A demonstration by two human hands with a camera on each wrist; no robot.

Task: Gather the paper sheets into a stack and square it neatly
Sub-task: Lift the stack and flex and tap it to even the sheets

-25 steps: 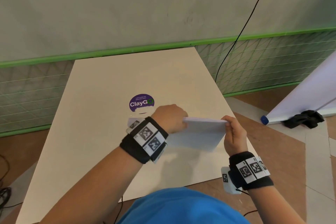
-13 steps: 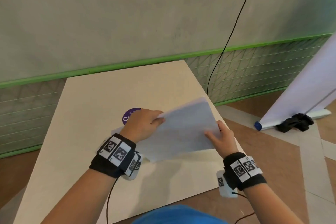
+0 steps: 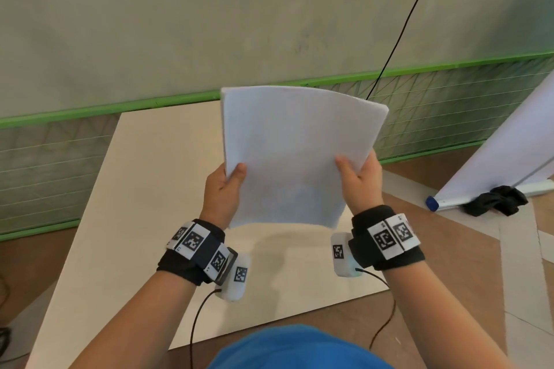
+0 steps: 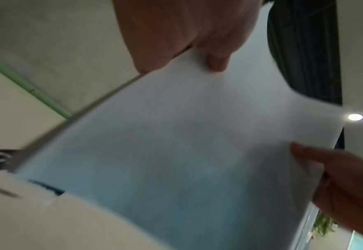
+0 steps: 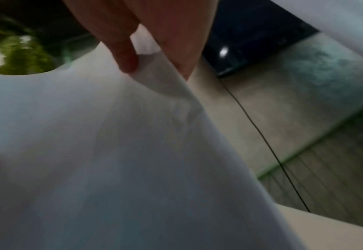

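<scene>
Paper sheets (image 3: 293, 156) now lifted upright off the table (image 3: 144, 189), gathered as one stack.
Was tilted low half a second ago; left hand (image 3: 221, 192) and right hand (image 3: 361, 186) each pinch a side edge, thumbs in front; likely tapping square next.

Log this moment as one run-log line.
paper stack: upright, off table | left hand: grips left edge | right hand: grips right edge | squaring: pending
</scene>
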